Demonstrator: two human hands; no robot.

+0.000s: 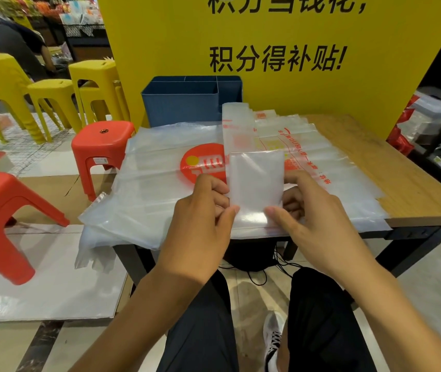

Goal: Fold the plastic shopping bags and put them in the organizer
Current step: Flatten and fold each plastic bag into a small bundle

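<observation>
Left hand [203, 210] pinches folded bag [255, 181] at its left edge; right hand [313, 208] pinches the right edge, likely to keep folds tight. Bag held upright over flat bags [160, 189], just in front of organizer [182, 103].

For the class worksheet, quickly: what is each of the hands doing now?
Left hand: pinching the folded translucent plastic bag.
Right hand: pinching the same bag.
</observation>
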